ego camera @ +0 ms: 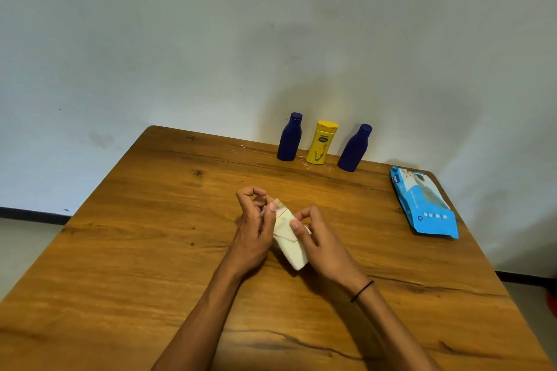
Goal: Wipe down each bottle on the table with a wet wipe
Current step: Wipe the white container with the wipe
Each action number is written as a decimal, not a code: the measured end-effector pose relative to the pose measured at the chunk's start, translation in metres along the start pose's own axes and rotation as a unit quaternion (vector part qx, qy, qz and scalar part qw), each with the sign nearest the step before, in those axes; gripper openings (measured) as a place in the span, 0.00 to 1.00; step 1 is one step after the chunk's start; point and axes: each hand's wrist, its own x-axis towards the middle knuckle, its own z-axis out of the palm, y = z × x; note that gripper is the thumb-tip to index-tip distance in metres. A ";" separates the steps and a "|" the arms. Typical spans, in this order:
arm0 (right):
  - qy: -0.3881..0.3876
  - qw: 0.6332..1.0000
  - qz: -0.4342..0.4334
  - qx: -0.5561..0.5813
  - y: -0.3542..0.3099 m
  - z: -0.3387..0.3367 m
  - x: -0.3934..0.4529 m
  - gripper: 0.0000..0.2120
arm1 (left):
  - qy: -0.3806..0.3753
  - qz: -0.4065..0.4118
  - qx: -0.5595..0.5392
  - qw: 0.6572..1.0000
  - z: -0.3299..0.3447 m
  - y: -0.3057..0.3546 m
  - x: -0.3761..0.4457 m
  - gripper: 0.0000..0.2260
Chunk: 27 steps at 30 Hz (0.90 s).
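Observation:
A small bottle (291, 245) wrapped in a white wet wipe lies tilted at the middle of the wooden table (150, 220), held between both hands. My left hand (254, 226) grips its upper end, where a bit of yellow cap shows. My right hand (316, 238) presses the wipe against its right side. At the table's far edge, against the wall, three bottles stand upright: a dark blue bottle (289, 137), a yellow bottle (321, 142) and a second dark blue bottle (355, 147).
A blue pack of wet wipes (423, 203) lies flat near the table's right edge. A grey wall rises directly behind the table. Something red (552, 304) shows on the floor at the far right.

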 end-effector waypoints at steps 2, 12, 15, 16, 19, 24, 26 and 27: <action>0.061 0.994 -0.063 -0.070 0.004 0.011 -0.005 0.10 | 0.005 0.001 0.005 1.000 0.000 -0.001 0.001 0.11; 0.208 0.919 -0.237 -0.239 0.014 0.041 -0.032 0.24 | 0.064 -0.028 0.000 0.998 -0.001 -0.004 0.001 0.12; 0.215 0.886 -0.286 -0.296 0.023 0.042 -0.034 0.23 | 0.069 -0.039 0.004 0.997 -0.002 -0.004 0.002 0.13; 0.216 0.878 -0.299 -0.305 0.026 0.042 -0.034 0.23 | 0.071 -0.042 0.004 0.997 -0.003 -0.004 0.002 0.13; 0.214 0.871 -0.325 -0.301 0.029 0.041 -0.035 0.22 | 0.082 -0.051 0.004 0.995 -0.003 -0.003 0.003 0.13; 0.242 0.896 -0.267 -0.259 0.023 0.048 -0.029 0.21 | 0.063 -0.052 -0.016 0.997 -0.003 -0.001 0.001 0.11; 0.249 0.917 -0.212 -0.229 0.018 0.046 -0.023 0.22 | 0.052 -0.033 -0.015 0.998 -0.001 0.000 0.001 0.11; 0.238 0.934 -0.180 -0.196 0.015 0.043 -0.020 0.24 | 0.049 -0.028 -0.014 0.998 -0.002 0.000 0.001 0.11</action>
